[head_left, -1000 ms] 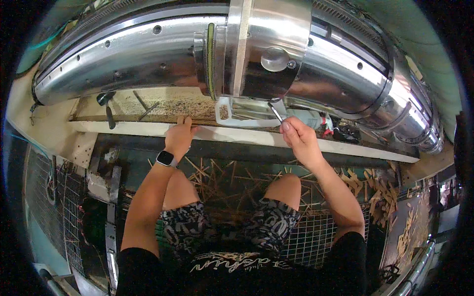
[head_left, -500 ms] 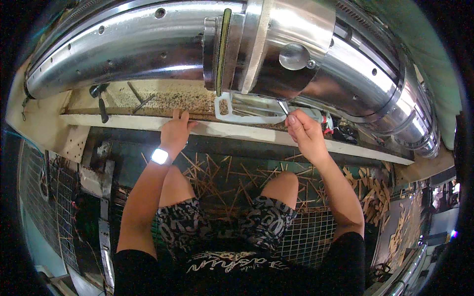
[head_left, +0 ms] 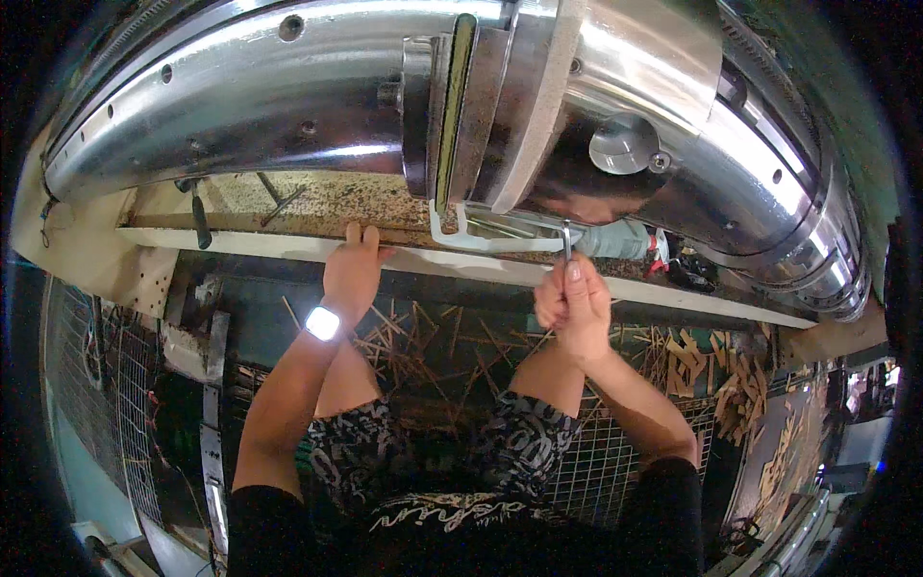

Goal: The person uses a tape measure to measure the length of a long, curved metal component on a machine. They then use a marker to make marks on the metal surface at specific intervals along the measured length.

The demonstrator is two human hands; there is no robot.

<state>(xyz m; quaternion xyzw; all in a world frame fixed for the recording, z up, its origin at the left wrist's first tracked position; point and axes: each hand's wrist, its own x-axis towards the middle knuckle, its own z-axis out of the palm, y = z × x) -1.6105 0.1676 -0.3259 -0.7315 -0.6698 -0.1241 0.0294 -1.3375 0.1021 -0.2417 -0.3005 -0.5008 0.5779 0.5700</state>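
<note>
Far left: wire mesh panel (head_left: 139,423). Inward, a long steel cylinder (head_left: 240,111), row of holes along it, curved by the lens, spans the upper view. Beneath it a trough (head_left: 341,197), pale floor speckled with dark debris. In the trough's left part, a black-handled tool (head_left: 201,221), handle leaning across the cream front rail (head_left: 288,246); just right of it, a T-shaped metal bar (head_left: 282,204), lying aslant.

Left hand (head_left: 352,274): loosely open, fingers laid over the rail; thumb pressure cannot be told. Smartwatch (head_left: 322,324) on that wrist, screen lit white. Below, thin wooden strips (head_left: 413,337) scattered on a dark surface between and beyond the knees.

Centre: yellow-green band (head_left: 457,111) edging a collar of the cylinder; under it a white plastic frame (head_left: 481,243) in the trough, thin metal rods within.

Right of centre: right hand (head_left: 580,310) closed round a slim metal tool (head_left: 567,240). Tool points up, its upper end near the cylinder's underside; contact unclear. Above, a round polished disc (head_left: 623,144) on the cylinder, small screw (head_left: 660,163) beside it. Behind the tool and to its right, a grey-green bottle (head_left: 620,240), red part at its right end. Far right, lower: heap of flat wooden pieces (head_left: 742,380)
</note>
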